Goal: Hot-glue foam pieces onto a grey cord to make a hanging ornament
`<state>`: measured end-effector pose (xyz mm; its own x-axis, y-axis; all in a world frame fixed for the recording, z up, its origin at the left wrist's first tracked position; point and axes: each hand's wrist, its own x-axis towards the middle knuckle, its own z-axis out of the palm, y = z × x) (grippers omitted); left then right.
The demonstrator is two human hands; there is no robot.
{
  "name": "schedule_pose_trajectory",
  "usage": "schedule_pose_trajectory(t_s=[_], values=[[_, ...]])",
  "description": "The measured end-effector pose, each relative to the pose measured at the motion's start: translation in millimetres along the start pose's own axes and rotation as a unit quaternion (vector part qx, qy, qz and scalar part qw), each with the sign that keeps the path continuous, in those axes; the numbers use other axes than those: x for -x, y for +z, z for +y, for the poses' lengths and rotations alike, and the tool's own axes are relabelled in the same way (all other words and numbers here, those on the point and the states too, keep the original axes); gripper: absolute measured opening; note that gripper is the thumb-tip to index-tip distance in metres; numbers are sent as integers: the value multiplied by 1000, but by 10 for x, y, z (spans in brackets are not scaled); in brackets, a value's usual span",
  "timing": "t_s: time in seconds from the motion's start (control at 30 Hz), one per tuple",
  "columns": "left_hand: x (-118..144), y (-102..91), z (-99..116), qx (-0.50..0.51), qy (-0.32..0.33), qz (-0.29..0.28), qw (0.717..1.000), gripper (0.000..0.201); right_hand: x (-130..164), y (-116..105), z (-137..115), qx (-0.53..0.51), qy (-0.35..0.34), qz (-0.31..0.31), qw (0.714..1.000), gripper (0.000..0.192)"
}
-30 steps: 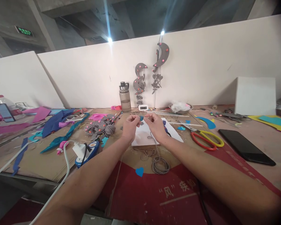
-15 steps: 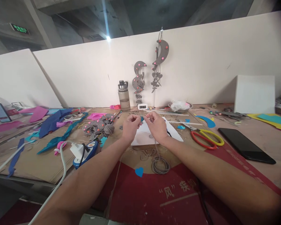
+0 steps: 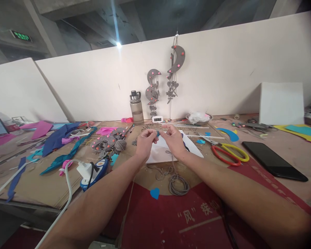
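Note:
Over a white sheet (image 3: pixel 158 155), my left hand (image 3: pixel 145 142) pinches a small blue piece (image 3: pixel 158 133) between thumb and fingertips. My right hand (image 3: pixel 174 140) meets it from the other side, its thumb against the piece and its index finger a little raised. Grey cord (image 3: pixel 178 184) hangs below my right hand and lies in a loose coil nearer me. How the cord meets the blue piece is hidden by the fingers. A blue heart cutout (image 3: pixel 154 193) lies left of the coil. Right of my right hand are scissors (image 3: pixel 229 154) with red and yellow handles.
A black phone (image 3: pixel 273 160) lies at the right. Behind my hands stand a water bottle (image 3: pixel 136 109) and small white clock (image 3: pixel 157 119). Grey moon hangings (image 3: pixel 177 58) hang by the white board. At left are grey yarn pieces (image 3: pixel 109 141) and a power strip (image 3: pixel 94 174).
My right index finger has lifted and straightened somewhat, while both hands stay together at the small blue piece. The view has shifted slightly.

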<state>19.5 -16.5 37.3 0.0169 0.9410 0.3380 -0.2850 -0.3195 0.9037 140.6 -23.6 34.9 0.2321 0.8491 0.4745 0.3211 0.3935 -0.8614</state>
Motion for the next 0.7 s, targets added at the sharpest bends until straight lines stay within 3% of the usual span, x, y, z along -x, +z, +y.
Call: schedule_pose_trajectory(t_s=[0.13,0.3,0.5,0.7], values=[[-44,-36,-1,-16,-25,-30,999,12,-54,12,61,-55,28,-18,998,22],[-133,-114,41,-105,-73,-72,989,15,-60,-11,83,-24,29,-4,999,17],[-150,-154,103,-262,-8,-108,959,20,-19,-24,70,39,11,-29,999,14],[-158,-191,136,-313,37,-108,943,14,16,-11,91,85,-23,-37,995,16]])
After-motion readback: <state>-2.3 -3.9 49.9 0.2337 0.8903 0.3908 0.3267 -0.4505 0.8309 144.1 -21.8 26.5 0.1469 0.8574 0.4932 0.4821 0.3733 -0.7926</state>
